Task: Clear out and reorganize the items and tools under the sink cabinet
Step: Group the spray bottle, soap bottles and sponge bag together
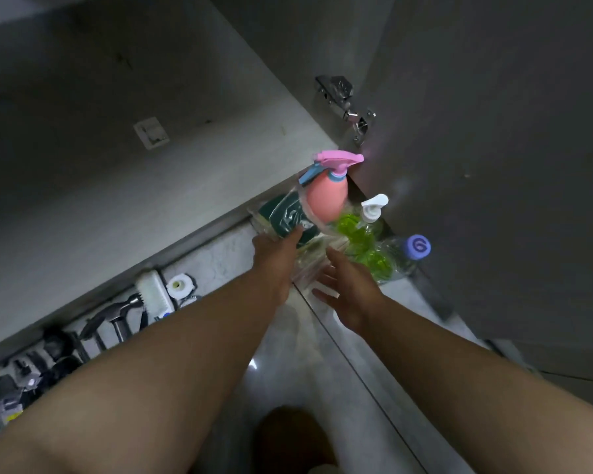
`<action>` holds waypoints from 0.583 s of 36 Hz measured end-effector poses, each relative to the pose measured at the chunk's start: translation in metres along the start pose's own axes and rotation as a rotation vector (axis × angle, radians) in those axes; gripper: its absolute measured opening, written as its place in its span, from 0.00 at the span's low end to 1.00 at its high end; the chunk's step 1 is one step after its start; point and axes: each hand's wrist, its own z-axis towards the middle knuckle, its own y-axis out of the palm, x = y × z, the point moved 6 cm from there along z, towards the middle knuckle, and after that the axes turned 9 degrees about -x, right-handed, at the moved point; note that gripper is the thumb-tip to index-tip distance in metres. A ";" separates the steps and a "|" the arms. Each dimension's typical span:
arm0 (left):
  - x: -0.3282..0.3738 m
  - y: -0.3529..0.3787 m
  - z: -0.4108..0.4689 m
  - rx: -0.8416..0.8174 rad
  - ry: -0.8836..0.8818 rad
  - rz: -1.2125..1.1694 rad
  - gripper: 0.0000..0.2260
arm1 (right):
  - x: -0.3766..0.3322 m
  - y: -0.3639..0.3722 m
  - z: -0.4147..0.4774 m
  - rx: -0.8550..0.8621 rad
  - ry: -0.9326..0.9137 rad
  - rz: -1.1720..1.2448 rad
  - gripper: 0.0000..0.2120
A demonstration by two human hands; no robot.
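At the edge of the cabinet [134, 200], our left hand [276, 258] lies on the sponge pack [283, 213] — if the fingers clasp it, we cannot tell. Our right hand [351, 292] is spread and holds nothing.

Risk, we think: pulling the pack can knock the pink spray bottle [326, 196] just behind, which may topple the soap pump [360, 230] & the blue-capped bottle [408, 254].

The floor tile [322, 371] looks glossy — spills would spread. A hammer [117, 313] etc. lie at left; the door [493, 165] stands open.

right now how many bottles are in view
3: pink spray bottle at left, green pump bottle beside it, purple-capped clear bottle farthest right. More may be hidden.
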 end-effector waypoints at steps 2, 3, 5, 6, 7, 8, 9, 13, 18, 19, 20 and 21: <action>0.007 0.010 0.005 -0.019 0.004 0.096 0.25 | 0.001 0.003 0.004 -0.025 0.006 0.025 0.11; 0.009 0.013 0.007 -0.022 -0.004 0.178 0.25 | 0.000 0.004 0.006 -0.031 0.003 0.040 0.12; 0.016 0.016 0.011 0.021 -0.016 0.376 0.26 | -0.004 0.007 0.008 -0.029 -0.013 0.054 0.13; 0.019 0.015 0.012 0.045 -0.018 0.445 0.28 | -0.005 0.008 0.009 -0.025 -0.023 0.057 0.14; 0.022 0.014 0.011 0.053 -0.020 0.493 0.29 | -0.006 0.008 0.009 -0.019 -0.031 0.058 0.14; 0.024 0.012 0.009 0.045 -0.017 0.533 0.29 | -0.005 0.007 0.009 -0.013 -0.035 0.058 0.13; 0.026 0.009 0.006 0.026 -0.014 0.574 0.29 | -0.003 0.006 0.007 -0.004 -0.031 0.053 0.13; 0.034 -0.027 -0.022 -0.024 -0.033 0.682 0.26 | 0.020 0.000 -0.006 0.017 0.058 -0.005 0.15; 0.056 -0.097 -0.080 -0.129 0.006 0.961 0.15 | 0.048 0.018 -0.032 -0.095 0.188 -0.170 0.14; 0.063 -0.112 -0.096 -0.117 0.024 1.060 0.13 | 0.050 0.026 -0.038 -0.134 0.204 -0.220 0.13; 0.071 -0.127 -0.112 -0.095 0.042 1.166 0.12 | 0.051 0.035 -0.044 -0.174 0.218 -0.279 0.12; 0.077 -0.141 -0.127 -0.077 0.049 1.275 0.13 | 0.051 0.045 -0.050 -0.214 0.232 -0.352 0.12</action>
